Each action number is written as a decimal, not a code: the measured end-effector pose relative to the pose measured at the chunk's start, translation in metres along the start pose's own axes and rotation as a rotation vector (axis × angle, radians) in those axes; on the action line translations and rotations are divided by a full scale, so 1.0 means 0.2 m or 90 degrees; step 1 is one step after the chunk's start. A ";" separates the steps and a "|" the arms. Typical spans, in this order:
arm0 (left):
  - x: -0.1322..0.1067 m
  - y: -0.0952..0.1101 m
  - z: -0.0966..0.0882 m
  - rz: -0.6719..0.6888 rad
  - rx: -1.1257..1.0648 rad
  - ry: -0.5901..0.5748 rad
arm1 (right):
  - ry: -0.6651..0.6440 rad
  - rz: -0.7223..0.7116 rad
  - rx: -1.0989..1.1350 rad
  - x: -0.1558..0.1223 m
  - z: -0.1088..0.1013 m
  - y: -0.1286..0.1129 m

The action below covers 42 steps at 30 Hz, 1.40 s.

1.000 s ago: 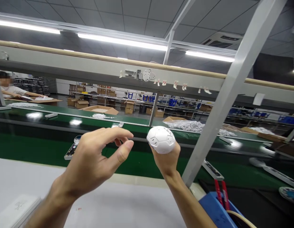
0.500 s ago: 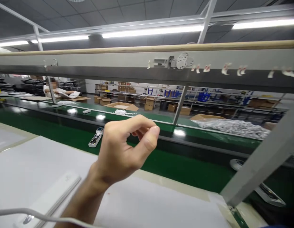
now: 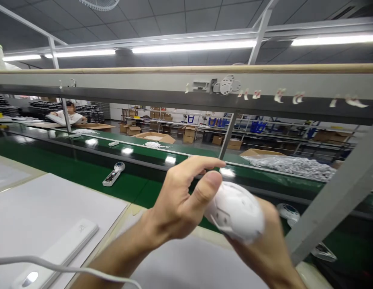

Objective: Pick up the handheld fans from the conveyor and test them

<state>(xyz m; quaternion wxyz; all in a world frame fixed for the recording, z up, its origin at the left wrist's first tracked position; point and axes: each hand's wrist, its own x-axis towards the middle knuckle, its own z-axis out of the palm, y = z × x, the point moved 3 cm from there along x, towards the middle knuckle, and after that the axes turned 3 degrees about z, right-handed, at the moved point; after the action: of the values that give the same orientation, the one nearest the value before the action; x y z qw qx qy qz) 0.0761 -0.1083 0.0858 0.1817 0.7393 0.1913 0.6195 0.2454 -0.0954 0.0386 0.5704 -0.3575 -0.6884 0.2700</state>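
Both hands are gripping a white ball, right hand cupping beneath, left hand pinching above; probably light, hard, slippery; best cupped.

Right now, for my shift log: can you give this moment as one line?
right hand: grips white shell | left hand: thumb on shell | behind: green belt carrying white device

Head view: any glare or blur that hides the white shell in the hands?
Head view: the white shell is slightly soft-edged, but its holes are readable; the left hand is sharp; the strip lights leave glare spots on the green belt, none on the shell.
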 end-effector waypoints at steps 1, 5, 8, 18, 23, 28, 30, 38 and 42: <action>-0.01 -0.01 0.03 -0.021 -0.044 -0.021 | -0.015 0.009 -0.030 0.02 0.06 0.00; -0.04 -0.08 0.10 -0.068 -0.102 -0.026 | -0.064 0.086 -0.124 0.03 0.20 0.02; -0.04 -0.14 0.10 -0.066 -0.107 0.044 | -0.094 0.115 -0.179 0.02 0.20 0.02; 0.06 -0.51 -0.08 -0.201 0.129 0.044 | -0.211 0.215 -0.361 0.15 -0.07 0.25; 0.02 -0.88 -0.09 -0.272 0.314 -0.058 | -0.194 0.416 -0.557 0.32 -0.35 0.66; -0.04 -1.07 -0.12 -0.329 0.377 -0.093 | -0.073 0.552 -0.659 0.31 -0.55 0.90; -0.05 -1.09 -0.15 -0.327 0.410 -0.090 | -0.012 0.612 -0.698 0.27 -0.58 0.98; -0.12 -1.24 -0.21 -0.310 0.503 -0.098 | 0.118 0.767 -0.754 0.13 -0.59 1.21; -0.20 -1.37 -0.24 -0.333 0.532 -0.088 | 0.083 0.783 -0.726 0.14 -0.62 1.23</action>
<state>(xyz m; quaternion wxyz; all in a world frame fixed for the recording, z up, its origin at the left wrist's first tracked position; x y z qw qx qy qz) 0.0056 0.1078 -0.0789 0.0315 0.7153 0.5899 0.3734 0.4091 0.0699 -0.1108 0.0923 -0.9174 -0.3673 0.1226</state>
